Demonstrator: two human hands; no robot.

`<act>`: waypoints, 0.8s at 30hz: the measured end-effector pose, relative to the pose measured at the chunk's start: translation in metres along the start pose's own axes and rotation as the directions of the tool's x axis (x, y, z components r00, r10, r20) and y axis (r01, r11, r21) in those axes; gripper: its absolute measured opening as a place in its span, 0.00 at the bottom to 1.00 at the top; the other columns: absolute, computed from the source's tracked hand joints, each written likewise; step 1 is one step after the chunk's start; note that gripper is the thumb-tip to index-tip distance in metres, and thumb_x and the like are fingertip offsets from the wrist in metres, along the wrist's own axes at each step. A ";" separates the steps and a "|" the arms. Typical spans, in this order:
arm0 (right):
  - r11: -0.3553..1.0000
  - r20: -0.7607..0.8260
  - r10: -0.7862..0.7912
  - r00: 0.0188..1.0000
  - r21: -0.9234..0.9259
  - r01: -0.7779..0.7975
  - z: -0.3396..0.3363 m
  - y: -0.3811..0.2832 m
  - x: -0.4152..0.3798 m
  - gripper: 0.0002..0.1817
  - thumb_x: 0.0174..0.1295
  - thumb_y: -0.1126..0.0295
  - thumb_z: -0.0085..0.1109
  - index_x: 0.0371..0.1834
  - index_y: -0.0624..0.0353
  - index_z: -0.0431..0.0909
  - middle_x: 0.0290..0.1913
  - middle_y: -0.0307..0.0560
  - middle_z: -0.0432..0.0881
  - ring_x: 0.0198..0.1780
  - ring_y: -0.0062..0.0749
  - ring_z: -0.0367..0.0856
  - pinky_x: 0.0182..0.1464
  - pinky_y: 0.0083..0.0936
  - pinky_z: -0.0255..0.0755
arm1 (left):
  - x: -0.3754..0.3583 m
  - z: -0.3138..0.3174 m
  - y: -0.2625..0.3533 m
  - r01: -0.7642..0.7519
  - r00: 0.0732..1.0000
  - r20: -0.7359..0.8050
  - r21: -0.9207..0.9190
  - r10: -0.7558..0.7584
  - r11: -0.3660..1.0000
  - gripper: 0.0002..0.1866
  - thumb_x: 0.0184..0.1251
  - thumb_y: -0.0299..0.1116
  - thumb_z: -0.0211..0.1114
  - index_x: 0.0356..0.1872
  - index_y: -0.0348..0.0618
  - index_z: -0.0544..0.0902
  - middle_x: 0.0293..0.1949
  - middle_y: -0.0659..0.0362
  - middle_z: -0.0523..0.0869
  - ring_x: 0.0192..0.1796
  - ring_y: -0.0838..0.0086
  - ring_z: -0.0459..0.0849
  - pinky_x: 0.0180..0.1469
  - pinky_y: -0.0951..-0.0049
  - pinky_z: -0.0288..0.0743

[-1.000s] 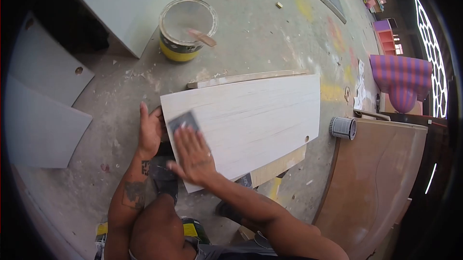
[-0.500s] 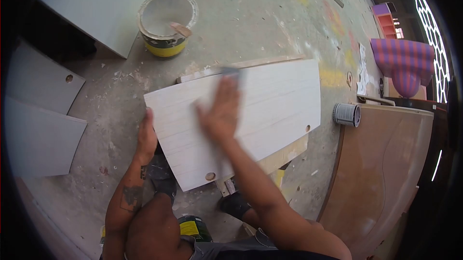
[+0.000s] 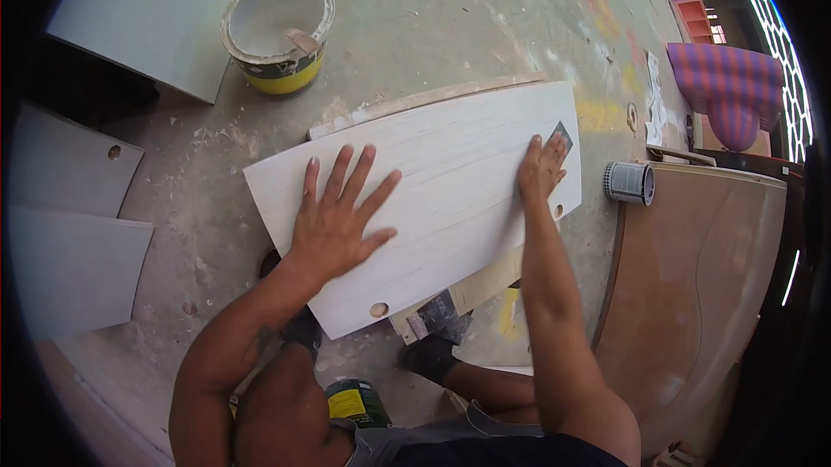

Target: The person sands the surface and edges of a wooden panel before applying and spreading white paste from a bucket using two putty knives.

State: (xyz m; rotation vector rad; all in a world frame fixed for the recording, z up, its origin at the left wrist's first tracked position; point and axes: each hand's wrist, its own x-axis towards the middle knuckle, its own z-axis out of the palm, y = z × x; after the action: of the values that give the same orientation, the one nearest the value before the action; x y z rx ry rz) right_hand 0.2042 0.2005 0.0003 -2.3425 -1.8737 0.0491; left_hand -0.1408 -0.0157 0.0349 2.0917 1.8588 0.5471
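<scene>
A white-coated wooden board [image 3: 450, 181] with a hole near each lower corner lies flat in front of me. On its left part my left hand [image 3: 333, 229] rests palm down, fingers spread, holding nothing. Towards the right end, my right hand [image 3: 543, 168] presses a dark grey piece of sandpaper [image 3: 563, 136] against the surface; the palm side is hidden. Faint wood-grain lines show through the white coat. Under the board, parts of a wooden support [image 3: 489, 281] stick out along the near edge.
A bucket [image 3: 277, 77] with a scraper blade [image 3: 303, 40] on it stands at upper left. Grey panels [image 3: 78, 268] lie on the left. To the right are a small tin [image 3: 629, 183] and a large brown panel [image 3: 701, 285]. Another bucket [image 3: 357, 404] stands by my legs.
My right hand has slid the sandpaper from the upper middle to the board's right end. My left hand has left the left edge and now lies flat on top.
</scene>
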 end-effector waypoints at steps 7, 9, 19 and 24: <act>0.667 0.325 -0.738 0.591 0.219 0.712 -0.025 -0.071 -0.235 0.51 0.68 0.39 0.56 0.85 0.59 0.50 0.85 0.59 0.51 0.86 0.55 0.44 0.81 0.69 0.31 | 0.030 0.009 0.001 0.072 0.997 0.020 0.171 -0.077 0.983 0.33 0.78 0.54 0.54 0.82 0.69 0.62 0.86 0.59 0.52 0.87 0.59 0.45 0.83 0.35 0.31; 0.496 0.327 -0.857 0.398 0.317 0.809 -0.025 -0.036 -0.240 0.51 0.67 0.37 0.57 0.86 0.54 0.51 0.85 0.56 0.52 0.86 0.56 0.44 0.81 0.70 0.31 | 0.031 0.007 0.005 0.103 0.994 0.021 0.185 -0.109 0.977 0.31 0.80 0.52 0.51 0.82 0.69 0.63 0.85 0.59 0.53 0.87 0.59 0.46 0.84 0.38 0.32; 1.000 0.002 -0.011 1.000 0.001 0.011 -0.002 0.038 0.006 0.49 0.76 0.36 0.40 0.86 0.62 0.42 0.87 0.58 0.43 0.88 0.51 0.37 0.84 0.52 0.28 | 0.031 0.010 0.010 0.081 0.996 0.004 0.253 -0.085 0.964 0.35 0.77 0.51 0.56 0.82 0.62 0.63 0.85 0.54 0.52 0.87 0.56 0.46 0.83 0.38 0.33; 1.000 -0.055 0.001 0.998 0.028 0.001 0.015 0.046 0.006 0.52 0.74 0.34 0.41 0.85 0.66 0.44 0.87 0.60 0.45 0.87 0.53 0.40 0.84 0.54 0.29 | -0.028 -0.011 -0.013 0.166 0.978 0.094 0.197 -0.187 0.966 0.36 0.74 0.59 0.59 0.81 0.69 0.65 0.85 0.55 0.55 0.86 0.55 0.47 0.82 0.33 0.33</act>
State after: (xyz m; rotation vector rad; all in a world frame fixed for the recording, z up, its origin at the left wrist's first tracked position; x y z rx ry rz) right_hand 0.2481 0.1984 -0.0204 -2.3015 -1.8356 0.0105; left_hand -0.1599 -0.0421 0.0362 1.9946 2.0745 0.2131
